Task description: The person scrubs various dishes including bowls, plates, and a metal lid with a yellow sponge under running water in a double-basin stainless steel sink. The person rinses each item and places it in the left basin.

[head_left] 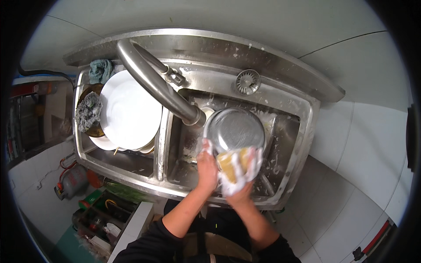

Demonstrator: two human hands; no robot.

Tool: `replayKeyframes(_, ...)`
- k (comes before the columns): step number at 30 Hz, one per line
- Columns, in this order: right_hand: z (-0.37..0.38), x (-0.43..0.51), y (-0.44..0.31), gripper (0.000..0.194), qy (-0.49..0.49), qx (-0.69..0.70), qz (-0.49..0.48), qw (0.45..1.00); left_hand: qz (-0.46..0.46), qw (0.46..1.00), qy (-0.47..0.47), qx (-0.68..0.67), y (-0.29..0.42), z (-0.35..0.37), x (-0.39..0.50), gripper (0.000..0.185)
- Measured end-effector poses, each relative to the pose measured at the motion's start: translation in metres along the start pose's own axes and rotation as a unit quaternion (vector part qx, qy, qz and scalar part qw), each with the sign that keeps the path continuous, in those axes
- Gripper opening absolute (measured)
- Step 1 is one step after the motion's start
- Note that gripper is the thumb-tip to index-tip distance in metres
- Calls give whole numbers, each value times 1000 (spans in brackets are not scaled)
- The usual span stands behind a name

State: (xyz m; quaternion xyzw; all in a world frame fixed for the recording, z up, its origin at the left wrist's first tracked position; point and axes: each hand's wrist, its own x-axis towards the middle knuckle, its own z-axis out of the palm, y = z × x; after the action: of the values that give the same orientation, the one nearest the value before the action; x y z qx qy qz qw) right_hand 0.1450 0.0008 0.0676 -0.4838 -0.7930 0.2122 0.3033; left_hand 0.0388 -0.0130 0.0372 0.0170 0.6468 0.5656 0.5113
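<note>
A round stainless-steel vessel point(237, 127) is tilted in the right basin, its smooth metal surface facing up. My left hand point(208, 166) grips its near left edge, with suds on the fingers. Soapy foam covers my right hand point(245, 169), which holds a yellow sponge point(234, 161) against the vessel's near side. The curved steel faucet point(161, 87) reaches over the left of this basin. Part of a pale round item point(208, 112) shows behind the vessel and under the spout; what it is cannot be told.
White plates point(131, 111) are stacked in the left basin beside a brown bowl holding a grey scouring pad point(88, 111). A teal cloth point(100, 70) lies at the back left corner. A strainer basket point(248, 82) sits on the rear ledge. The divider point(161, 148) separates the basins.
</note>
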Motion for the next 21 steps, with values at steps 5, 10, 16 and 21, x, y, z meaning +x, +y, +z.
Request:
replayKeyframes(5, -21, 28, 42, 61, -123, 254, 194, 940, -49, 991, -111, 62, 7, 2, -22, 50)
replayKeyframes(10, -50, -1, 48, 54, -50, 224, 230, 946, 142, 860, -278, 404, 5, -17, -5, 40)
replayKeyframes(16, -87, -12, 68, 60, 12, 261, 371, 891, 243, 591, -406, 653, -17, -27, 22, 33)
replayKeyframes(21, -79, -4, 51, 60, 8, 279, 377, 883, 222, 585, -415, 661, -18, -19, 26, 31)
